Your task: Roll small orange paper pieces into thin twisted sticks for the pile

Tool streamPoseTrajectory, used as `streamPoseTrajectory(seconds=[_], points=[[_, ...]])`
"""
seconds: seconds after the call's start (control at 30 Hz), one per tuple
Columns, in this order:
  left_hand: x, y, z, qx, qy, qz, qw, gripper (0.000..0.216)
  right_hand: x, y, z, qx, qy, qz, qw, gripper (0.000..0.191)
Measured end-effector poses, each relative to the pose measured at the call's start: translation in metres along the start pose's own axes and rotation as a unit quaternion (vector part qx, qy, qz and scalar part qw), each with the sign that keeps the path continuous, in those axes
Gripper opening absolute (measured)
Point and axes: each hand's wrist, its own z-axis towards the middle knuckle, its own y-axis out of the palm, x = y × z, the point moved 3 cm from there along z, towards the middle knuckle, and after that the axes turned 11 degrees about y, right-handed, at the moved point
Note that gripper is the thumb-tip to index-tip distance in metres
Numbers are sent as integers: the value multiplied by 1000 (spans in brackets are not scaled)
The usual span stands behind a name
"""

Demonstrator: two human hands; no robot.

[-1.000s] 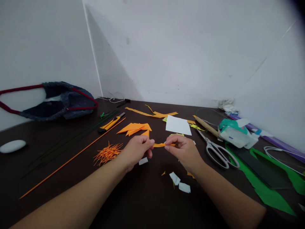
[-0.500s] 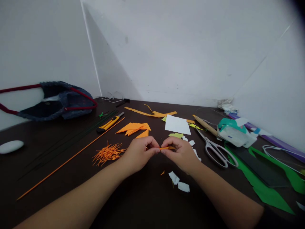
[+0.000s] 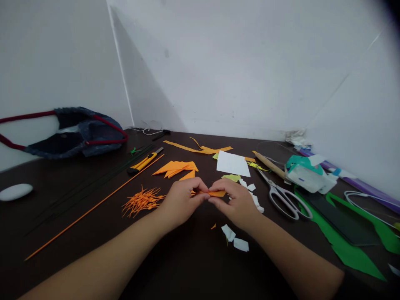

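Observation:
A small orange paper piece (image 3: 217,193) is pinched between my two hands above the dark table. My left hand (image 3: 184,200) grips its left part with thumb and fingertips. Close beside it, my right hand (image 3: 236,202) has thumb and forefinger on the same piece, the fingertips of both hands nearly meeting. Left of my left hand lies a pile of thin twisted orange strips (image 3: 143,201). Pointed orange paper pieces (image 3: 175,168) lie stacked just beyond it. White paper scraps (image 3: 240,244) rest in front of my right hand.
On the left are a long orange stick (image 3: 93,207), a yellow utility knife (image 3: 145,161), a denim bag (image 3: 93,129) and a white oval object (image 3: 16,192). To the right lie scissors (image 3: 283,200), a wipes pack (image 3: 308,175), green paper (image 3: 353,254) and a white square sheet (image 3: 233,163).
My right fingers have shifted slightly left along the orange paper, toward my left fingertips. The paper now shows a wider face. Other things on the table stay put.

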Motion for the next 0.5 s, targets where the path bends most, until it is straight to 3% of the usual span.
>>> streamPoseTrajectory(seconds=[0.13, 0.27, 0.4, 0.5], points=[[-5, 3, 0, -16, -51, -134, 990, 12, 1, -3, 0, 7, -17, -17, 1000, 9], [-11, 11, -2, -61, -112, -289, 949, 27, -1, -5, 0, -7, -50, -34, 998, 14], [-13, 17, -5, -140, -125, -323, 928, 31, -3, -4, 0, -22, -69, -51, 996, 17], [-12, 15, -5, -144, -114, -287, 940, 25, -1, -5, 0, -18, -57, -35, 998, 16]])
